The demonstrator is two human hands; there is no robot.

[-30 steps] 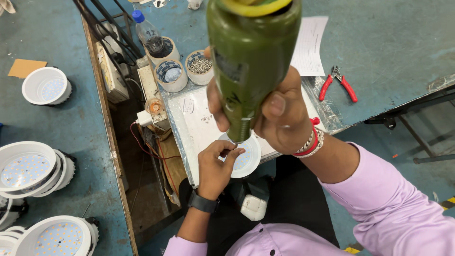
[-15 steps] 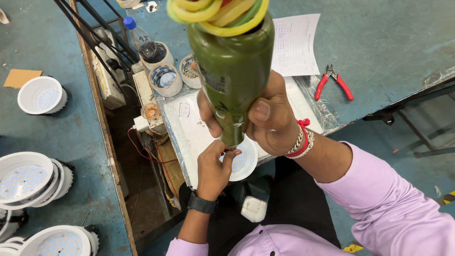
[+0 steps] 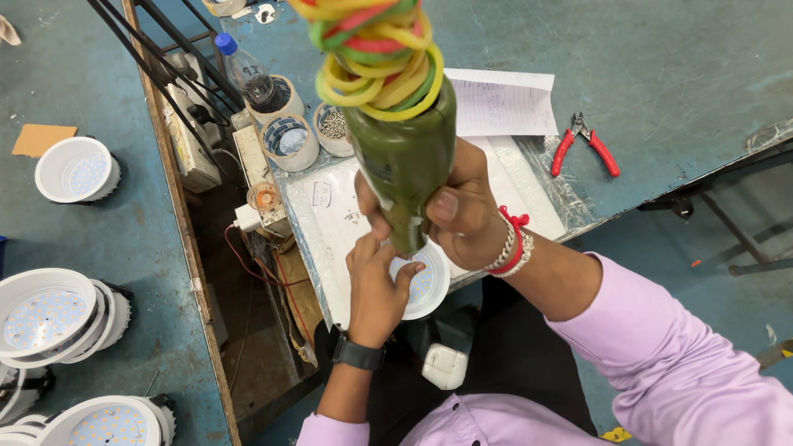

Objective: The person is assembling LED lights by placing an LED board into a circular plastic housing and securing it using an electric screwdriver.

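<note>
My right hand [image 3: 459, 211] grips a green power screwdriver [image 3: 405, 161] held upright, its top wound with yellow, green and red rubber bands [image 3: 376, 49]. The tool's tip points down onto a round white lamp fitting [image 3: 427, 285] at the near edge of the bench. My left hand [image 3: 376, 281], with a black watch on the wrist, holds that fitting steady from the left side, fingers on its rim. The tip itself is hidden behind my hands.
A white work mat [image 3: 330, 223] covers the bench. Behind it stand small round tubs [image 3: 289, 140] of screws and a plastic bottle [image 3: 244, 70]. Red pliers [image 3: 585, 144] and a paper sheet [image 3: 504, 103] lie at the right. Stacked white lamp fittings [image 3: 54, 318] sit on the floor left.
The view has shifted so the screwdriver's banded top now shows in full. Both hands stay on the tool and the fitting, in nearly the same place.
</note>
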